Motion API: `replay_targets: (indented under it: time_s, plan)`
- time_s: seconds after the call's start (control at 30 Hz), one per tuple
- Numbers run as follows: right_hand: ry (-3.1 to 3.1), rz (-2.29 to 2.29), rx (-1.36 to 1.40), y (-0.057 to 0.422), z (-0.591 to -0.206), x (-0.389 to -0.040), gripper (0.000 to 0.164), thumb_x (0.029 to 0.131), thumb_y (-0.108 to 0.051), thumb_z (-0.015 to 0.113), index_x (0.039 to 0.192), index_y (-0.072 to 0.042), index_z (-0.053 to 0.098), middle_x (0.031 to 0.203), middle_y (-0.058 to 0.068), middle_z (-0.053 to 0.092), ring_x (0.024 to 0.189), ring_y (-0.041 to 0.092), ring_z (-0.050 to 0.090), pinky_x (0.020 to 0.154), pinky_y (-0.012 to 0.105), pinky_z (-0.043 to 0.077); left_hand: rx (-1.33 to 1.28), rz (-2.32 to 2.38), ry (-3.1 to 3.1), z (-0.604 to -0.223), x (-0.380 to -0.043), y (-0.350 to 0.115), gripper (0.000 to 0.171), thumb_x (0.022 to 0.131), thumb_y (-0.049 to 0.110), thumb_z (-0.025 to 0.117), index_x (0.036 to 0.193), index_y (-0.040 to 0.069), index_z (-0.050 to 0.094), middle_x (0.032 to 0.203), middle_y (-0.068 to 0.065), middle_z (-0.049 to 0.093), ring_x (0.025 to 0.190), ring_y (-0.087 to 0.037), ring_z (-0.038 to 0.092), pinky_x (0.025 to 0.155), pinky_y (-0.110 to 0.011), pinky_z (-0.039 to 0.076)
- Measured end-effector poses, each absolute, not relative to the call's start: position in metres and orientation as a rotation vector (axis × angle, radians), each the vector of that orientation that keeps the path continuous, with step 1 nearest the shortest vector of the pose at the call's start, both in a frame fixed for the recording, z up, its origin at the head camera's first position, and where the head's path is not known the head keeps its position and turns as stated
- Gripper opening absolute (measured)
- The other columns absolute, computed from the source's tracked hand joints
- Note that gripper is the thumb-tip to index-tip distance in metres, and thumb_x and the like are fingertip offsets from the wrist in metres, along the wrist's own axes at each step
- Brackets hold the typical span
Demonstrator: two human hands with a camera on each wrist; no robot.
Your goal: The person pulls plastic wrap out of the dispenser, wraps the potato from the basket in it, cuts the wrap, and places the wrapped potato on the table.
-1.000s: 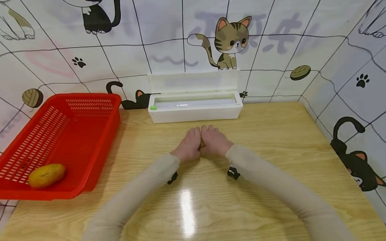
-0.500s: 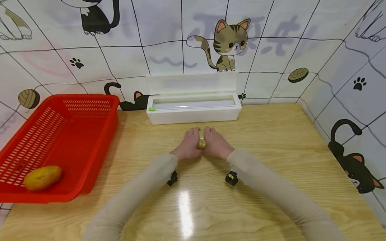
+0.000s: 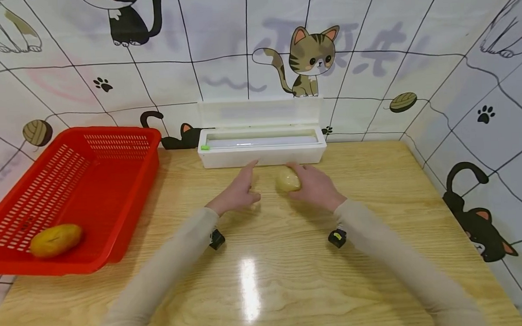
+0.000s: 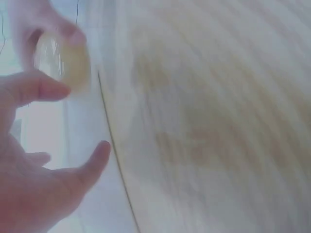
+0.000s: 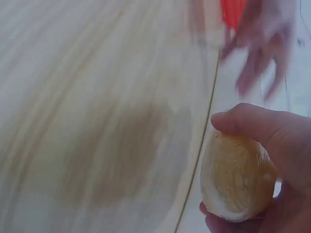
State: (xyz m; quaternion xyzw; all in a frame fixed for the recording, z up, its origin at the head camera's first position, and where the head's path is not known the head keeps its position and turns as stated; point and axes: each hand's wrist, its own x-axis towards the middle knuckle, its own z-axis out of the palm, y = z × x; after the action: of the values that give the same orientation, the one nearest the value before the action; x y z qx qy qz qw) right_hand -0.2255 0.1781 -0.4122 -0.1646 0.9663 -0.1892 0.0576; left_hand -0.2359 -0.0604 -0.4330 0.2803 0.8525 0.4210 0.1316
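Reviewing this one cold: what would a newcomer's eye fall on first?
Probably the red basket at the left, with a yellow oblong item inside. Next, the shiny yellowish lump gripped by the right hand, in front of the white box. Cartoon cats decorate the wall behind.

- Can read no word, brand or number in any view.
- Make out faint grey-violet, character-like strokes (image 3: 384, 45) on the white wall sheet (image 3: 220, 38), to the right of the striped cat (image 3: 312, 58) in the head view; cannot decipher.
- Find similar strokes to the left of the same cat's head, near the ear; cannot decipher either.
- Note dark paw-print signs (image 3: 486, 115) on the sheet: one at upper left, one on the right-hand side, one just beside the right end of the white box (image 3: 260, 157).
- Spot a yellow mark (image 3: 337, 236) on the black device (image 3: 335, 241) at the right cuff (image 3: 348, 212); too small to read.
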Motion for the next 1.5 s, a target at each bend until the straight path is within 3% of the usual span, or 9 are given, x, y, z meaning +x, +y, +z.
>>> replay_targets:
  time_s: [0.17, 0.3, 0.4, 0.53, 0.9, 1.3, 1.4, 1.5]
  plan:
    - [2.968, -0.524, -0.218, 0.236, -0.408, -0.235, 0.075, 0.079, -0.033, 0.075, 0.133, 0.001, 0.036, 0.108, 0.026, 0.053, 0.086, 0.038, 0.058, 0.067, 0.051, 0.049, 0.717, 1.1, 2.558, -0.428, -0.236, -0.088, 0.071, 0.086, -0.001, 0.056, 0.146, -0.007, 0.019, 0.149, -0.03, 0.018, 0.125, -0.042, 0.037, 0.096, -0.049, 0.041]
    - [2.976, -0.421, 0.032, 0.287, -0.411, -0.243, 0.079, 0.081, -0.042, 0.068, 0.126, 0.01, 0.028, 0.107, 0.034, 0.047, 0.084, 0.048, 0.056, 0.064, 0.056, 0.047, 0.652, 1.057, 2.6, -0.427, -0.236, -0.104, 0.059, 0.089, 0.002, 0.057, 0.141, -0.006, 0.032, 0.15, -0.031, 0.016, 0.119, -0.042, 0.044, 0.095, -0.05, 0.042]
    - [2.963, -0.392, 0.15, 0.32, -0.414, -0.246, 0.086, 0.083, -0.044, 0.064, 0.129, 0.014, 0.021, 0.111, 0.041, 0.043, 0.086, 0.056, 0.053, 0.065, 0.062, 0.044, 0.63, 1.046, 2.628, -0.424, -0.237, -0.113, 0.052, 0.089, 0.002, 0.056, 0.137, -0.006, 0.038, 0.149, -0.032, 0.015, 0.109, -0.042, 0.049, 0.093, -0.051, 0.042]
    - [2.971, -0.388, 0.242, 0.348, -0.42, -0.247, 0.089, 0.086, -0.046, 0.061, 0.139, 0.01, 0.017, 0.116, 0.044, 0.039, 0.088, 0.059, 0.051, 0.068, 0.065, 0.042, 0.644, 1.062, 2.675, -0.421, -0.238, -0.123, 0.046, 0.089, 0.0, 0.055, 0.131, -0.009, 0.042, 0.142, -0.033, 0.025, 0.101, -0.041, 0.047, 0.09, -0.051, 0.04]
    - [2.984, -0.314, 0.294, 0.351, -0.428, -0.247, 0.084, 0.091, -0.047, 0.058, 0.136, 0.013, 0.021, 0.11, 0.049, 0.037, 0.088, 0.058, 0.051, 0.071, 0.064, 0.044, 0.623, 1.083, 2.655, -0.423, -0.238, -0.13, 0.041, 0.089, 0.0, 0.054, 0.128, -0.009, 0.046, 0.136, -0.033, 0.032, 0.101, -0.041, 0.046, 0.088, -0.05, 0.041]
    - [3.0, -0.42, 0.335, 0.342, -0.429, -0.253, 0.07, 0.092, -0.035, 0.059, 0.128, 0.014, 0.024, 0.105, 0.048, 0.037, 0.084, 0.057, 0.049, 0.068, 0.062, 0.044, 0.654, 1.074, 2.677, -0.42, -0.238, -0.123, 0.039, 0.091, -0.001, 0.055, 0.129, -0.007, 0.049, 0.136, -0.032, 0.035, 0.107, -0.04, 0.044, 0.09, -0.049, 0.04]
    - [2.983, -0.451, 0.373, 0.341, -0.43, -0.251, 0.074, 0.092, -0.038, 0.059, 0.132, 0.013, 0.022, 0.11, 0.05, 0.034, 0.092, 0.063, 0.044, 0.074, 0.067, 0.04, 0.666, 1.074, 2.682, -0.42, -0.24, -0.122, 0.039, 0.091, -0.001, 0.055, 0.129, -0.007, 0.048, 0.136, -0.031, 0.035, 0.118, -0.041, 0.038, 0.095, -0.051, 0.036]
    - [2.94, -0.435, 0.404, 0.34, -0.43, -0.252, 0.091, 0.089, -0.047, 0.058, 0.145, 0.006, 0.01, 0.122, 0.054, 0.024, 0.106, 0.071, 0.032, 0.083, 0.076, 0.028, 0.674, 1.062, 2.733, -0.418, -0.244, -0.124, 0.038, 0.09, -0.002, 0.055, 0.127, -0.007, 0.048, 0.136, -0.03, 0.032, 0.124, -0.042, 0.031, 0.099, -0.054, 0.032]
